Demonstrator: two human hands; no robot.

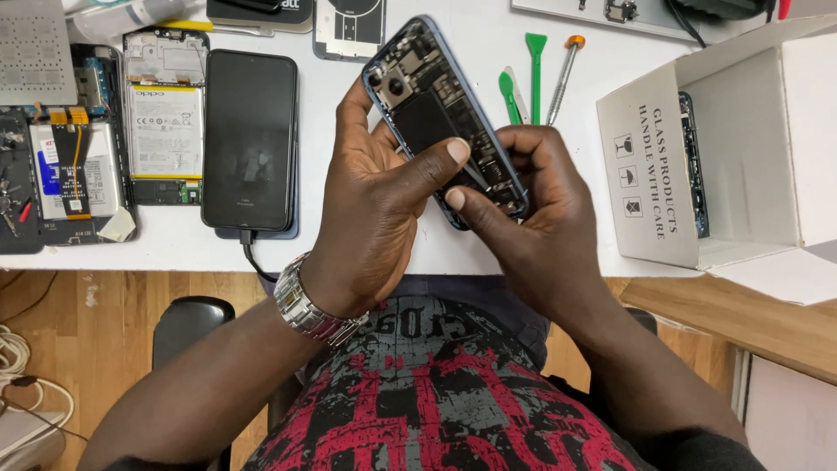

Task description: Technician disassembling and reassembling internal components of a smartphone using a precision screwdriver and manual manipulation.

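An opened blue phone body with bare circuit boards and camera modules is held tilted above the white table. My left hand cradles it from below, thumb laid across its lower inside. My right hand grips its lower right edge, and its fingertip pinches a thin tool tip against the inner parts next to the left thumb. A metal watch sits on my left wrist.
A black phone on a cable lies left of my hands. Beyond it are two opened phones with batteries showing. Green pry tools and a screwdriver lie behind. A white cardboard box stands at the right.
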